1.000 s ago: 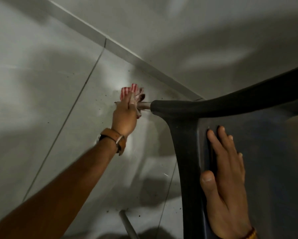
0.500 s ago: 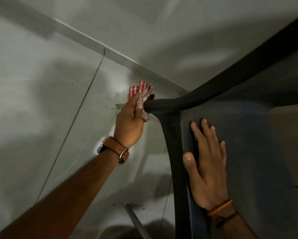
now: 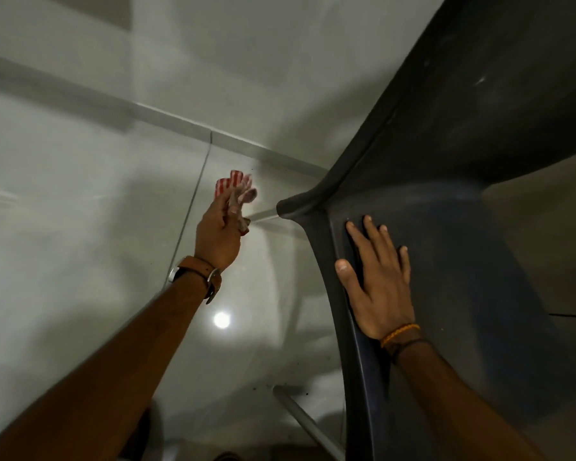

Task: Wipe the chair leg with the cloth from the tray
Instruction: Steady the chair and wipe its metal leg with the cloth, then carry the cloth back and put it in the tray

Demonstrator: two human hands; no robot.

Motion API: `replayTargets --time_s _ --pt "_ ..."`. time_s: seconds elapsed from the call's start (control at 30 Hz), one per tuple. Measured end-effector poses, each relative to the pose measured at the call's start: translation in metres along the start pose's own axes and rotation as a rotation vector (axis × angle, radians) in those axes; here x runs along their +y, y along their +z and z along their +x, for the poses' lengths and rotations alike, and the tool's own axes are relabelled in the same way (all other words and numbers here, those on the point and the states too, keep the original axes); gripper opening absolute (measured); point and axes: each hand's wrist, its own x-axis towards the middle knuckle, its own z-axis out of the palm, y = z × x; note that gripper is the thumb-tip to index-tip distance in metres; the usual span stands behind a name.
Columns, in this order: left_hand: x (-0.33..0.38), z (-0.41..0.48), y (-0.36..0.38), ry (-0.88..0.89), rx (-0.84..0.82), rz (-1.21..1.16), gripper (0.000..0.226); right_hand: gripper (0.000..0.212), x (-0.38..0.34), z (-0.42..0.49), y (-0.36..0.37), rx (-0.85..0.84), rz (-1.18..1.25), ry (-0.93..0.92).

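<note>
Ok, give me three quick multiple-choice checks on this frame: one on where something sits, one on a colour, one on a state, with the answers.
1. Where does the right hand rest?
A. flat on the dark chair seat
B. on the floor
C. around the metal leg

2. What colours is the cloth?
A. plain blue
B. red and white stripes
C. solid black

3. How is the cloth held?
A. draped loose over the seat
B. lying on the floor
C. bunched in the left hand at the chair leg

Answers:
1 A: the palm and spread fingers lie flat on the seat near its corner.
2 B: red and white bands show above the fingers.
3 C: the left hand grips the crumpled cloth by the thin metal leg that runs out from the seat corner; whether the cloth touches the leg is unclear.
</note>
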Motion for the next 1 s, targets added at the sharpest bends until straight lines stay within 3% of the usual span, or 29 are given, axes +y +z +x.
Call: replayTargets --time_s 0.2,0.37,0.53,0.73,1.0 --pt "0.048 -0.028 -0.051 0.178 -0.038 0.065 0.048 0.086 -0.016 -0.005 -0.010 -0.158 -0.043 0.074" --pt "0.122 -0.047 -0.082 0.323 -0.066 0.255 0.040 0.087 -0.056 -0.030 -0.053 -0.119 0.012 0.096" --pt "0.226 -0.067 -0.093 0.539 -0.118 0.484 0.054 0.080 -0.092 -0.040 -0.141 -0.050 -0.051 0.059" --pt "0.356 -0.094 -0.110 0.664 -0.028 0.487 0.077 0.076 -0.124 -0.065 -0.267 0.055 -0.104 0.017" --pt "0.540 -0.132 -0.095 0.969 -0.098 0.619 0.081 0.078 -0.140 -0.105 -0.443 0.254 -0.142 0.065"
